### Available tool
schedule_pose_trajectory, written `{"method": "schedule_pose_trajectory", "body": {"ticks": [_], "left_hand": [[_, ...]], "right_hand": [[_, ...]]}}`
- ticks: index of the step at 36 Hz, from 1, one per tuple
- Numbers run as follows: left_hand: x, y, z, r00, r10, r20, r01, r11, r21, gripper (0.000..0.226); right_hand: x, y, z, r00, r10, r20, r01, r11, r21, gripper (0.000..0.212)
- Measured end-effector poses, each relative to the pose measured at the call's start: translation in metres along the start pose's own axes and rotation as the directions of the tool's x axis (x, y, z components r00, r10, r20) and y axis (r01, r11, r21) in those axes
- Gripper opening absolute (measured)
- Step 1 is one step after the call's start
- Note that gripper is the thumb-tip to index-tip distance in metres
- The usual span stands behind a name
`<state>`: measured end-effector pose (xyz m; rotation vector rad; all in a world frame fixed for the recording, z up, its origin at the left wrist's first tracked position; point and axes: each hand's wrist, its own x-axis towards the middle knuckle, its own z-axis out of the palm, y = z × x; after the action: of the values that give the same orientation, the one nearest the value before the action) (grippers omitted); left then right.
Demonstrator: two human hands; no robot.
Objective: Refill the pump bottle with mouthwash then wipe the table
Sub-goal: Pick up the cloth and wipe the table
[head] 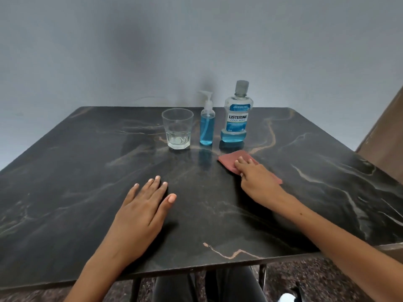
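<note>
While left hand (141, 205) lies flat, right hand (256, 178) presses cloth (231, 160).

Dim, even light — a soft sheen on the dark table (87, 171), faint bottle shadows smudging the grey wall (196, 40). Edges bow with wide-angle stretch; the bottom corners blur.

Looks like a plain room in a home. Dark marble-patterned table (87, 171) pushed against a bare grey painted wall (196, 40). Household toiletries on top: a Listerine mouthwash bottle (236, 114), a small pump bottle (207, 125) of blue liquid, a drinking glass (177, 128), a reddish cleaning cloth (231, 160). Speckled stone floor (316, 280) below, brown wooden panel (386, 131) at right.
</note>
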<state>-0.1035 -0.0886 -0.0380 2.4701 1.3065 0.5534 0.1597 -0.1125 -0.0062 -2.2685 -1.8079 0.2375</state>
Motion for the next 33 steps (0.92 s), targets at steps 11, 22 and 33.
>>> {"method": "schedule_pose_trajectory", "body": {"ticks": [11, 22, 33], "left_hand": [[-0.005, -0.017, -0.024, 0.957, -0.129, -0.26, 0.088, 0.983, -0.162, 0.061], [-0.005, -0.024, -0.037, 0.946, -0.163, -0.279, 0.117, 0.978, -0.174, 0.065], [0.004, -0.012, -0.03, 0.962, -0.11, -0.25, 0.067, 0.982, -0.175, 0.07]], "right_hand": [[0.022, -0.123, 0.036, 0.85, -0.496, 0.177, 0.487, 0.869, 0.093, 0.06], [-0.017, -0.084, 0.012, 0.348, -0.851, 0.393, 0.673, 0.519, 0.527, 0.041], [-0.014, -0.014, -0.046, 0.396, -0.766, 0.507, 0.558, 0.639, 0.53, 0.035]]}}
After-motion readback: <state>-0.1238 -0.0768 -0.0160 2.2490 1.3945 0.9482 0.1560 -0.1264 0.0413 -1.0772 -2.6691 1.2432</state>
